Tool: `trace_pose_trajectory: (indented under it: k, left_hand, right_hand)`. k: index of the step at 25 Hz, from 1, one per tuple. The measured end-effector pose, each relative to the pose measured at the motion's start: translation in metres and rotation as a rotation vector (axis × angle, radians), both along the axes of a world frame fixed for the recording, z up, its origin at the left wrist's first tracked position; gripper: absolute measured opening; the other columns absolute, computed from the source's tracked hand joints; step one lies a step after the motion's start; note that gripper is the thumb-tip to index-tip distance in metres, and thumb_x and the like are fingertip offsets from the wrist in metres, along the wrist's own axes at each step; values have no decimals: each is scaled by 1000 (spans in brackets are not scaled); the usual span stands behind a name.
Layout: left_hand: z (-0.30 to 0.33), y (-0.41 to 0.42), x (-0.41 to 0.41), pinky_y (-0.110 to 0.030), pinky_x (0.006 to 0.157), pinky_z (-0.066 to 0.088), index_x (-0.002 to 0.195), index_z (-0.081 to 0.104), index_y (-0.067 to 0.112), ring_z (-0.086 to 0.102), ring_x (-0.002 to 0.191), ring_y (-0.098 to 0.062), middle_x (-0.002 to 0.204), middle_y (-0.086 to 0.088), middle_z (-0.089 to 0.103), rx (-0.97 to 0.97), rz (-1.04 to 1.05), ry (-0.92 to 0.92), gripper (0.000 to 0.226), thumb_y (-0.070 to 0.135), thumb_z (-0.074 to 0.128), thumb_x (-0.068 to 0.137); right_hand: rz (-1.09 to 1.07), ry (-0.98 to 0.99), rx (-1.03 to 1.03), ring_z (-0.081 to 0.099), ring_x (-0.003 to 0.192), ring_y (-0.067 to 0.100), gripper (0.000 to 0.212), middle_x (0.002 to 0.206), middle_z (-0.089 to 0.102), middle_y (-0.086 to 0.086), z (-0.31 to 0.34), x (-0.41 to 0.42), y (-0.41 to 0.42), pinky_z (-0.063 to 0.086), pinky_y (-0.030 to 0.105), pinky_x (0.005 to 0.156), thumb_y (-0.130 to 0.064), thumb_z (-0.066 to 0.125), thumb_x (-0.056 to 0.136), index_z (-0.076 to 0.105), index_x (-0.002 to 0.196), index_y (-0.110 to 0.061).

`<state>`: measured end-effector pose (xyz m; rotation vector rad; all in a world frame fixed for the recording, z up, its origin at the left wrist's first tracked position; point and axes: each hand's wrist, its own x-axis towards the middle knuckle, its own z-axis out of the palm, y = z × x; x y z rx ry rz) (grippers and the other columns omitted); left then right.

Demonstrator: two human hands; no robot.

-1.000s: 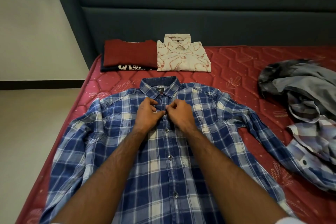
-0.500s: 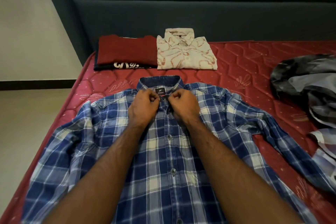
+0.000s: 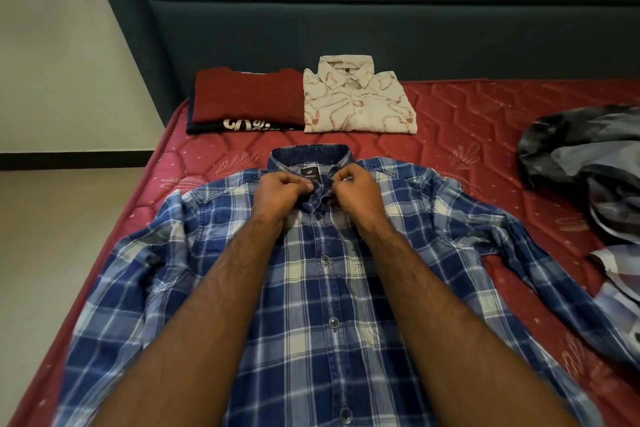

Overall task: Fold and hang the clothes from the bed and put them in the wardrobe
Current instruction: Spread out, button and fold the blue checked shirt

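A blue and white plaid shirt [image 3: 311, 322] lies face up and buttoned on the red mattress [image 3: 467, 121], sleeves spread to both sides. My left hand [image 3: 280, 192] pinches the left side of its collar front. My right hand [image 3: 353, 192] pinches the right side, just at the top button. Both hands have curled fingers and nearly touch each other. Behind the shirt lie a folded red top [image 3: 246, 99] on a dark printed one and a folded cream patterned shirt [image 3: 356, 100].
A heap of unfolded grey and checked clothes [image 3: 588, 177] lies at the right edge. The dark blue padded headboard [image 3: 346, 28] rises behind the bed. Pale floor [image 3: 52, 253] and a white wall are on the left.
Both hands have moved up the shirt front from the second button to the collar, and my head has come closer over the shirt.
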<state>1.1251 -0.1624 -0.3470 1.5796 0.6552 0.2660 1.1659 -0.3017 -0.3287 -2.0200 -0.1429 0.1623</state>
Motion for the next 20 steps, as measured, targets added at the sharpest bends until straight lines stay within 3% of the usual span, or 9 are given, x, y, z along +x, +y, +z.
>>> trace_pose_trajectory:
  k: [4, 8, 9, 13, 17, 20]
  left_hand:
    - [-1, -3, -4, -42, 83, 62, 81, 77, 5, 75, 84, -28, 84, -12, 77, -54, -3, -56, 7, -2, 79, 79]
    - [0, -2, -8, -40, 88, 60, 80, 75, 4, 75, 88, -30, 85, -16, 76, -133, 6, -100, 12, -9, 76, 79]
    - [0, -2, -8, -39, 88, 60, 80, 75, 3, 74, 87, -30, 85, -16, 76, -143, 7, -102, 13, -10, 76, 79]
    - [2, -2, -10, -36, 86, 60, 81, 74, 4, 73, 88, -27, 88, -15, 76, -137, -1, -97, 15, -11, 74, 80]
    - [1, 0, -10, -35, 85, 60, 83, 74, 5, 74, 90, -28, 90, -15, 76, -121, 0, -87, 15, -10, 74, 80]
    - [4, 0, -13, -26, 72, 58, 85, 73, 1, 72, 83, -26, 86, -15, 74, -159, -7, -99, 15, -13, 72, 81]
  right_hand:
    - [-54, -54, -14, 70, 77, 16, 7, 79, 71, -6, -7, -3, 1, 60, 42, 76, -21, 68, 88, 67, 82, -23]
    - [-44, 6, 84, 67, 71, 8, 11, 77, 71, -4, -1, -2, 2, 51, 17, 54, -14, 79, 83, 70, 77, -17]
    - [-51, 31, 94, 68, 72, 9, 12, 77, 72, -3, -1, -2, 4, 53, 17, 55, -12, 79, 83, 70, 77, -16]
    - [-18, 138, 77, 75, 75, 17, 9, 73, 75, 3, -5, -2, 10, 63, 45, 77, -11, 72, 87, 70, 79, -8]
    - [-30, 286, 149, 76, 84, 29, 6, 83, 76, 15, -3, 0, 15, 63, 45, 78, -6, 69, 88, 71, 86, 0]
    - [-112, 337, 197, 74, 87, 34, 3, 83, 76, 16, -3, -3, 25, 60, 51, 74, -3, 69, 82, 71, 79, -4]
